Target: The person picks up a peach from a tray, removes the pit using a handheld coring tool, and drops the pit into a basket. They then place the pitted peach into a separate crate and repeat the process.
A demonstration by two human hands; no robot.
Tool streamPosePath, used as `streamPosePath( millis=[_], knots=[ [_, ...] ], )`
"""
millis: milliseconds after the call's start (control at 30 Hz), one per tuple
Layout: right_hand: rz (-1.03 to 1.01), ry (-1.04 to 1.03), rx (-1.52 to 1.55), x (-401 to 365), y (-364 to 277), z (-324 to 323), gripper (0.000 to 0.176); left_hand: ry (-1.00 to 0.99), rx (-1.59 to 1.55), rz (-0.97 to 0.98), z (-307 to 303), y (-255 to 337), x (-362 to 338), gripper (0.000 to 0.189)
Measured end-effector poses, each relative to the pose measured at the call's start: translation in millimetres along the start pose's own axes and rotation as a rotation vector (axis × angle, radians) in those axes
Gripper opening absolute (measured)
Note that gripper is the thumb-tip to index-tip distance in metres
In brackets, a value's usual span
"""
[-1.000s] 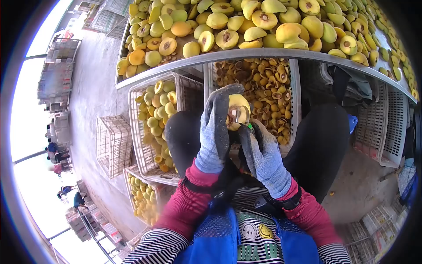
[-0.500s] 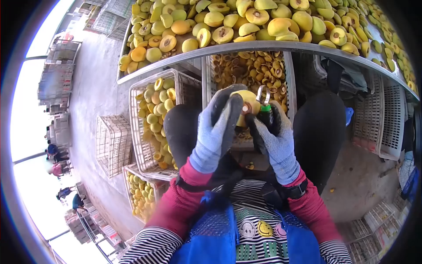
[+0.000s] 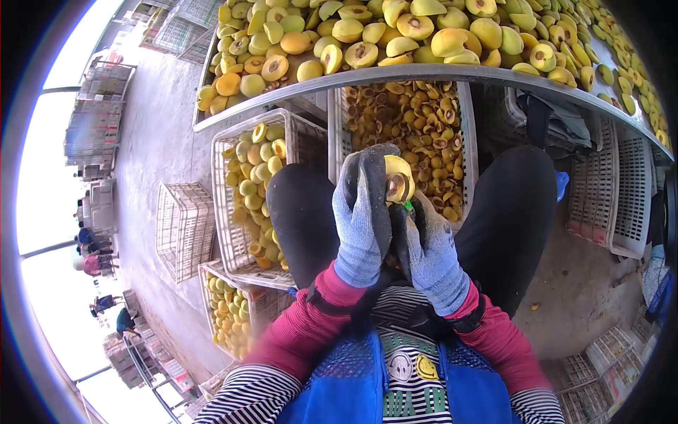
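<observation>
Left hand (image 3: 361, 222) gripping 1 halved fruit (image 3: 400, 171) between my knees (image 3: 519, 191), short of the table edge (image 3: 424, 73); right hand (image 3: 434, 251) closed round a green-collared tool (image 3: 409, 205) at it. Bare floor (image 3: 145, 159) far left. Near left, a crate (image 3: 219, 212) of yellow-green fruit; ahead, a bin (image 3: 469, 134) of brownish pieces.

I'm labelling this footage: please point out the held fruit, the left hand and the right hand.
Held fruit (image 3: 398, 184), head view: brown centre of its cut face.
Left hand (image 3: 359, 222), head view: blue part of its glove.
Right hand (image 3: 432, 251), head view: blue part of its glove.
</observation>
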State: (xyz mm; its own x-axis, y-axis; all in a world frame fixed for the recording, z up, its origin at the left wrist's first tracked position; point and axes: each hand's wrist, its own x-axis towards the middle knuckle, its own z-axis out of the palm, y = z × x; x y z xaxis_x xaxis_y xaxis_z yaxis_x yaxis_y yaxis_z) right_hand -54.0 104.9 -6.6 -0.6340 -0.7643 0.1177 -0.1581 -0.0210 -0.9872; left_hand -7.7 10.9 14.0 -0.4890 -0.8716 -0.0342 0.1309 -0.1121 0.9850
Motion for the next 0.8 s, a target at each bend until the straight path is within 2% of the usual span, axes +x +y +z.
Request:
streamPosePath(
  millis=[133,200,233,300,333,367,400,433,467,500,533,600,633,700,733,767,800],
  knots=[
    [-0.032,-0.009,0.081,-1,0,-4,0.027,-0.108,0.089,0.024,-11,-5,6,0.033],
    [-0.335,-0.021,-0.204,-2,11,-9,0.029,-0.213,0.196,-0.046,-13,-1,10,0.031],
    [-0.334,-0.02,-0.203,-3,13,-6,0.029,-0.213,0.198,-0.047,-13,1,14,0.031],
    [0.187,-0.014,0.486,-7,14,-1,0.028,-0.309,0.312,-0.061,-14,4,18,0.029],
    [0.188,-0.013,0.485,-8,11,-2,0.028,-0.291,0.22,-0.084,-11,5,17,0.028],
    [0.426,-0.052,0.664,-7,4,-4,0.03,-0.291,0.219,-0.086,-10,7,18,0.028],
    [0.667,-0.093,0.839,-7,-1,-6,0.033,-0.336,0.38,0.031,-10,9,18,0.029],
    [0.67,-0.094,0.839,-6,-3,-8,0.033,-0.379,0.541,0.148,-11,11,19,0.029],
    [0.683,-0.196,0.85,-4,-4,-12,0.037,-0.37,0.526,0.249,-12,2,22,0.03],
    [0.696,-0.301,0.858,-4,-3,-15,0.041,-0.368,0.525,0.249,-15,-3,25,0.03],
    [0.698,-0.306,0.855,-5,-2,-16,0.041,-0.442,0.487,0.268,-19,-8,29,0.029],
    [0.918,-0.408,1.407,-9,3,-14,0.045,-0.558,0.411,0.269,-25,-13,38,0.029],
    [0.923,-0.418,1.404,-8,4,-12,0.045,-0.548,0.413,0.27,-27,-14,40,0.029],
    [1.036,-0.611,2.107,-7,8,-7,0.047,-0.664,0.444,0.121,-30,-16,43,0.029],
    [1.003,-0.677,2.232,-9,14,-4,0.049,-0.682,0.427,0.198,-32,-22,44,0.028],
    [1.009,-0.678,2.231,-10,17,-1,0.049,-0.653,0.421,0.144,-35,-32,42,0.028],
    [0.942,-0.699,2.278,-11,19,3,0.05,-0.571,0.231,-0.03,-35,-42,37,0.029]
  ],
)
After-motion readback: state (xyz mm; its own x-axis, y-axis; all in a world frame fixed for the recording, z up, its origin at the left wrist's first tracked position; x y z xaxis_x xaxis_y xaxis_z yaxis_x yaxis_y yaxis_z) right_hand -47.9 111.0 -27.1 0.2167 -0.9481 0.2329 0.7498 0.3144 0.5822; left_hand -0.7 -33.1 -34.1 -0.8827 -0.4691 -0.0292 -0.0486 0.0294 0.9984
